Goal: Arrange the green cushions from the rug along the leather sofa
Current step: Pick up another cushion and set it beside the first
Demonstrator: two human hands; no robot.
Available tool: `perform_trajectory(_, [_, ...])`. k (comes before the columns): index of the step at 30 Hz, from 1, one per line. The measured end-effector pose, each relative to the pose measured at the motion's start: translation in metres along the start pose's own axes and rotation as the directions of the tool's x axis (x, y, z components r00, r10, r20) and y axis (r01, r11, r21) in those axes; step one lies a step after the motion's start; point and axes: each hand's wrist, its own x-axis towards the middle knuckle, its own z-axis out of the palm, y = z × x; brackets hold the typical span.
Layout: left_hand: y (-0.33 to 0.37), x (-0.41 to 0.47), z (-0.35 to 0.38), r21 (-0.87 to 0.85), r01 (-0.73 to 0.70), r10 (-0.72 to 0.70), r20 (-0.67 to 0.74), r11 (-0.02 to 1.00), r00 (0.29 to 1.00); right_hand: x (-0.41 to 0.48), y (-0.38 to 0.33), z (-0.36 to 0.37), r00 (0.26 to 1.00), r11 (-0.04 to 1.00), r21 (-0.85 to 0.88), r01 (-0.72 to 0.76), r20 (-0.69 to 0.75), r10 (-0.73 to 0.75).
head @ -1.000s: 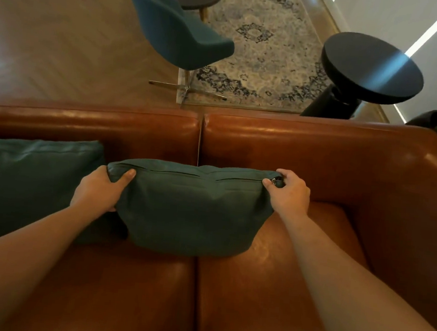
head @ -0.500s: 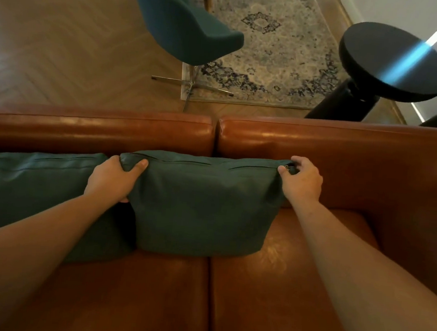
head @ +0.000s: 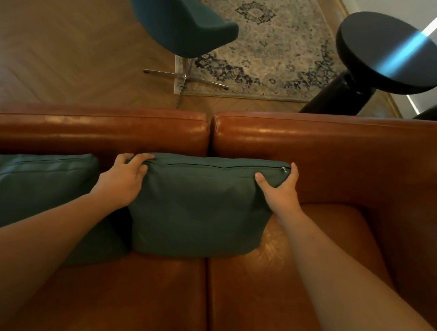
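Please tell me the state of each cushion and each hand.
Middle cushion: upright against the sofa back, held at both top corners.
Left cushion: leaning against the sofa back, not held.
Left hand: grips the middle cushion's top left corner.
Right hand: grips its top right corner.

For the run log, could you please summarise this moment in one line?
left hand: holds middle cushion top-left | right hand: holds top-right | middle cushion: leaning on sofa back

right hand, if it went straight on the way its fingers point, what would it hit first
Most likely the sofa backrest, just behind the green cushion corner that the right hand holds; depth is unclear.
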Motion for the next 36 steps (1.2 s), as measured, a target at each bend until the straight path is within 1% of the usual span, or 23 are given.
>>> perform_trajectory(3, [0.003,0.005,-0.006,-0.075,-0.001,0.003,0.029,0.997,1.0,0.0,-0.004,0.002,0.999,0.999,-0.029,0.017,-0.047,-0.018])
perform_trajectory(6, [0.005,0.006,-0.011,-0.124,-0.012,0.011,-0.006,0.992,1.0,0.0,-0.007,-0.003,0.996,0.996,-0.065,0.054,-0.064,-0.058])
perform_trajectory(10, [0.005,0.004,-0.008,-0.134,-0.026,0.024,-0.018,0.991,1.0,0.003,-0.008,-0.005,0.998,0.993,-0.096,0.065,0.001,-0.065])
perform_trajectory(12, [0.006,0.004,-0.004,-0.031,-0.003,0.002,-0.011,1.0,1.0,0.004,-0.008,-0.003,0.998,0.993,-0.102,0.054,0.025,-0.052])
perform_trajectory(13, [0.006,0.003,-0.003,0.092,-0.008,0.014,-0.059,0.996,0.998,0.002,-0.008,-0.001,0.998,0.99,-0.121,0.066,0.014,-0.065])
perform_trajectory(14, [0.008,-0.001,-0.002,0.234,-0.038,0.071,-0.136,0.972,0.988,-0.001,-0.008,0.001,0.994,0.983,-0.151,0.104,-0.021,-0.108])
perform_trajectory(16, [0.014,-0.005,-0.001,0.419,-0.174,0.279,-0.203,0.891,0.939,-0.01,-0.006,0.008,0.941,0.92,-0.292,0.262,-0.136,-0.311])
perform_trajectory(17, [0.018,-0.005,0.0,0.44,-0.249,0.354,-0.173,0.863,0.919,-0.014,-0.005,0.012,0.882,0.839,-0.426,0.34,-0.165,-0.441])
perform_trajectory(18, [0.022,-0.005,0.0,0.431,-0.302,0.384,-0.116,0.851,0.916,-0.017,-0.005,0.017,0.829,0.735,-0.554,0.391,-0.136,-0.543])
perform_trajectory(19, [0.023,-0.004,0.003,0.421,-0.327,0.378,-0.043,0.846,0.925,-0.018,-0.004,0.024,0.803,0.642,-0.639,0.423,-0.064,-0.592])
perform_trajectory(20, [0.023,-0.003,0.007,0.44,-0.327,0.356,0.019,0.836,0.934,-0.019,-0.004,0.03,0.811,0.584,-0.678,0.447,0.031,-0.585])
perform_trajectory(23, [0.015,0.0,0.013,0.528,-0.287,0.29,0.079,0.799,0.954,-0.015,-0.002,0.039,0.863,0.552,-0.694,0.463,0.21,-0.46])
perform_trajectory(25, [0.012,0.0,0.012,0.525,-0.269,0.276,0.066,0.807,0.959,-0.011,0.002,0.034,0.853,0.553,-0.666,0.501,0.271,-0.446])
perform_trajectory(26, [0.011,-0.001,0.011,0.515,-0.266,0.279,0.053,0.815,0.959,-0.01,0.004,0.03,0.834,0.562,-0.634,0.532,0.277,-0.477])
perform_trajectory(27, [0.011,-0.002,0.011,0.488,-0.256,0.286,0.014,0.834,0.958,-0.009,0.009,0.026,0.815,0.585,-0.592,0.554,0.243,-0.526])
perform_trajectory(29, [0.011,-0.009,0.01,0.326,-0.176,0.243,-0.176,0.929,0.954,-0.009,0.016,0.02,0.804,0.684,-0.511,0.521,0.022,-0.595])
perform_trajectory(30, [0.009,-0.013,0.012,0.17,-0.102,0.15,-0.295,0.98,0.944,-0.009,0.017,0.017,0.815,0.76,-0.467,0.453,-0.129,-0.565])
perform_trajectory(31, [0.004,-0.015,0.015,-0.03,-0.013,0.001,-0.371,0.999,0.929,-0.007,0.019,0.015,0.843,0.848,-0.393,0.356,-0.256,-0.473])
perform_trajectory(32, [0.001,-0.017,0.019,-0.256,0.079,-0.173,-0.369,0.964,0.913,-0.004,0.021,0.012,0.89,0.931,-0.269,0.247,-0.317,-0.328])
perform_trajectory(33, [0.001,-0.019,0.022,-0.486,0.162,-0.333,-0.29,0.859,0.897,0.0,0.022,0.011,0.943,0.986,-0.092,0.136,-0.293,-0.157])
perform_trajectory(34, [0.001,-0.019,0.026,-0.69,0.229,-0.452,-0.158,0.687,0.878,0.002,0.023,0.01,0.979,0.994,0.109,0.026,-0.203,-0.003])
perform_trajectory(35, [0.001,-0.019,0.031,-0.829,0.282,-0.514,-0.008,0.483,0.858,0.004,0.026,0.011,0.991,0.957,0.281,-0.072,-0.092,0.102])
perform_trajectory(36, [0.002,-0.018,0.034,-0.889,0.318,-0.524,0.108,0.33,0.845,0.007,0.03,0.012,0.991,0.923,0.364,-0.123,-0.012,0.137])
